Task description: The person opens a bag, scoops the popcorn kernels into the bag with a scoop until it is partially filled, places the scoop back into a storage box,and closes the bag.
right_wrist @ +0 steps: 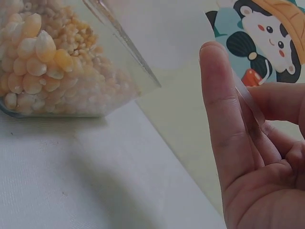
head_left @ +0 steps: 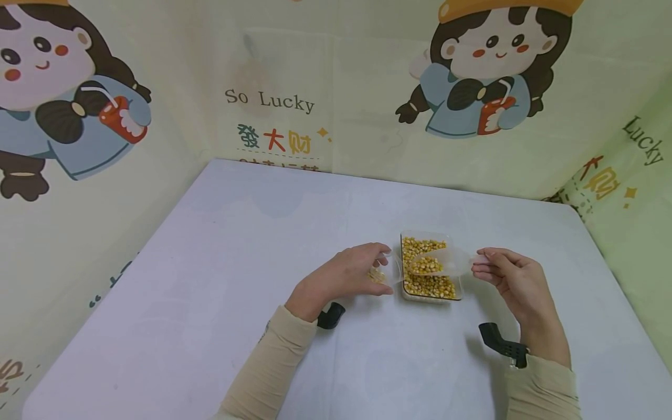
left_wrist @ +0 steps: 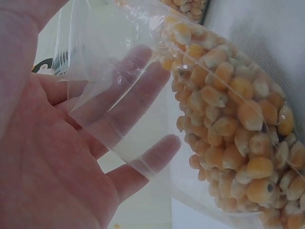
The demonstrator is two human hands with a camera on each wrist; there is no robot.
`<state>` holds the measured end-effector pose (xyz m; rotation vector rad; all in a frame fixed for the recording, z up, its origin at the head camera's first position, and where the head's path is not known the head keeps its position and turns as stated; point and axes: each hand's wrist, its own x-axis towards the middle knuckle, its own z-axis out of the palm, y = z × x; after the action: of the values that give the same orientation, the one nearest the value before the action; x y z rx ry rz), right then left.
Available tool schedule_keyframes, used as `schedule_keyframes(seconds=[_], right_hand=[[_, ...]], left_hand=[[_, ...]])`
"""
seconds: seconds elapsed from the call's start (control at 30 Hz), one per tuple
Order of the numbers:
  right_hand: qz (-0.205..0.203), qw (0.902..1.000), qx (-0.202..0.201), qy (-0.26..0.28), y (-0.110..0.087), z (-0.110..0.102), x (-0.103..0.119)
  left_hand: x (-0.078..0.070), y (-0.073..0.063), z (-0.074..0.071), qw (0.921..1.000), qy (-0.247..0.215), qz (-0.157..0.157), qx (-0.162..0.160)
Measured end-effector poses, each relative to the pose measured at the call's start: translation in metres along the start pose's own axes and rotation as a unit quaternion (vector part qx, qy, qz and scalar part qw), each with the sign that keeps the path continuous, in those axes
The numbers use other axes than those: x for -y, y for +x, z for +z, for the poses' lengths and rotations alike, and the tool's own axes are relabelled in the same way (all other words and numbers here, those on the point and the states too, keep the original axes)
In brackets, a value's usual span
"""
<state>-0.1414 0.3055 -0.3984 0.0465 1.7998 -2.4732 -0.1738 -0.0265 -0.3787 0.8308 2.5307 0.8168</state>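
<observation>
My left hand (head_left: 341, 271) curves round a clear plastic bag (left_wrist: 228, 129) of yellow corn kernels, its fingers on the far side, seen through the film in the left wrist view. Beside the bag, to its right, stands a clear rectangular container (head_left: 431, 300) filled with corn kernels. My right hand (head_left: 517, 283) pinches the handle of a translucent scoop (head_left: 454, 261) between thumb and fingers. The scoop lies level over the container, pointing left towards the bag, with corn kernels (head_left: 426, 265) in its bowl. In the right wrist view, the scoop's handle (right_wrist: 249, 102) shows edge-on between the fingers.
A white-covered table (head_left: 262, 233) carries the bag and container. Behind it and at both sides hang pale cloths (head_left: 367, 105) printed with cartoon figures and lettering. Black camera mounts (head_left: 332, 315) sit at both wrists.
</observation>
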Motion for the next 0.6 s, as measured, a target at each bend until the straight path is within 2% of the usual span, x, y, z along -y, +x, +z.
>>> schedule_keyframes(seconds=[0.17,0.6], right_hand=[[-0.007,0.9998,0.006,0.015,0.000,0.001,0.003],[-0.031,0.9995,0.004,0.009,-0.004,0.012,0.012]], left_hand=[[0.000,0.000,-0.001,1.0000,0.002,0.002,-0.001],[-0.001,0.001,-0.001,1.0000,0.001,-0.006,0.000]])
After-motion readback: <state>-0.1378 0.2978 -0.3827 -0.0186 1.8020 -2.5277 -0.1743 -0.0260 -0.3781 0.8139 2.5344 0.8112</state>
